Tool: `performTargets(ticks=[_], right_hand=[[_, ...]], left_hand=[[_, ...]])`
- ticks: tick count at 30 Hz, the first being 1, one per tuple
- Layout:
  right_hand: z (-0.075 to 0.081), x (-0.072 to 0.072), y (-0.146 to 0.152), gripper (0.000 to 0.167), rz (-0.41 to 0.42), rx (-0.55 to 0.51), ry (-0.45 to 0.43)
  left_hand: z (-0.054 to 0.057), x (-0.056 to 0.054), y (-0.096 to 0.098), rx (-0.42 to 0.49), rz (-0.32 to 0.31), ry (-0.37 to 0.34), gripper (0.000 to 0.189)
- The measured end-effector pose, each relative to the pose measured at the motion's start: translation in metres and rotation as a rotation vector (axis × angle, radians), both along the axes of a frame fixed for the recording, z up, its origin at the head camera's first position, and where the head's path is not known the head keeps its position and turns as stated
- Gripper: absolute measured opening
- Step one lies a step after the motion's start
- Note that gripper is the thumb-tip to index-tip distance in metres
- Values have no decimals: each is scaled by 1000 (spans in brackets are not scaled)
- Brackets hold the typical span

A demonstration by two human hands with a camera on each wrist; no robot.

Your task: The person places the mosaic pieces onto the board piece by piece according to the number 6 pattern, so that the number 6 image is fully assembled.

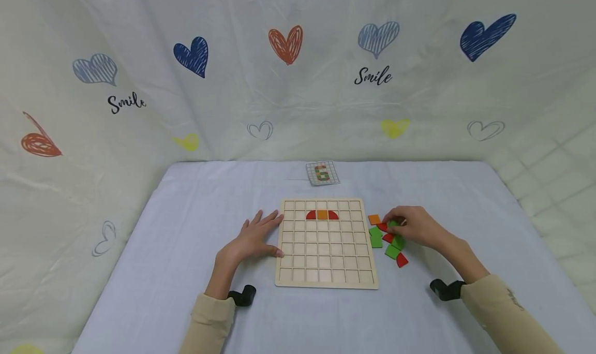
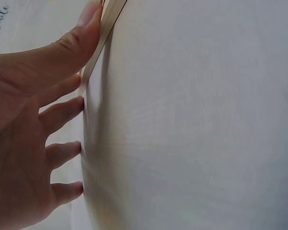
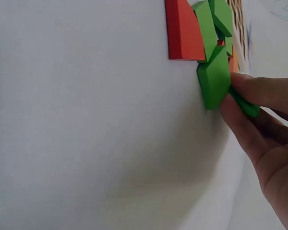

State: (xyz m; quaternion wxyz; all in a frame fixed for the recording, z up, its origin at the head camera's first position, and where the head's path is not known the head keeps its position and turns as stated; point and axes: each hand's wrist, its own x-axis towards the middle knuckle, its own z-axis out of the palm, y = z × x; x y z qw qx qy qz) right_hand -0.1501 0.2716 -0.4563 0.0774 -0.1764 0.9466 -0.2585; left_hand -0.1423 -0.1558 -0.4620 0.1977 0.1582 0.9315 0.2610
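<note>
A wooden grid board [image 1: 330, 263] lies flat in the middle of the table. In one of its upper rows, an orange square tile [image 1: 323, 215] sits between two red quarter-round tiles [image 1: 333, 216]. My left hand [image 1: 251, 241] rests with spread fingers at the board's left edge, its thumb on the rim. To the right of the board, my right hand [image 1: 416, 227] pinches a green tile [image 3: 248, 104] between thumb and fingers, over a loose pile. Another green tile [image 3: 214, 79] lies right against those fingertips. Nearby is a red quarter-round tile [image 3: 185, 33].
Loose green, red and orange tiles [image 1: 374, 219] are scattered along the board's right side. A small pattern card [image 1: 323, 173] with a coloured figure lies behind the board. White cloth covers the table [image 1: 223, 188], and a curtain printed with hearts [image 1: 285, 44] hangs behind it.
</note>
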Motion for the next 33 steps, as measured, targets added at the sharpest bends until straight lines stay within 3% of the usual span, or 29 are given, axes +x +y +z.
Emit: performTargets(ticks=[7, 17, 33], right_hand=[[6, 3, 2, 19, -72, -82, -77], [3, 2, -11, 33, -102, -175, -175], [13, -4, -47, 30, -44, -241, -112]], left_hand=[[1, 0, 0, 4, 3, -1, 97], [0, -1, -1, 3, -9, 8, 97], [2, -1, 1, 2, 0, -5, 97]])
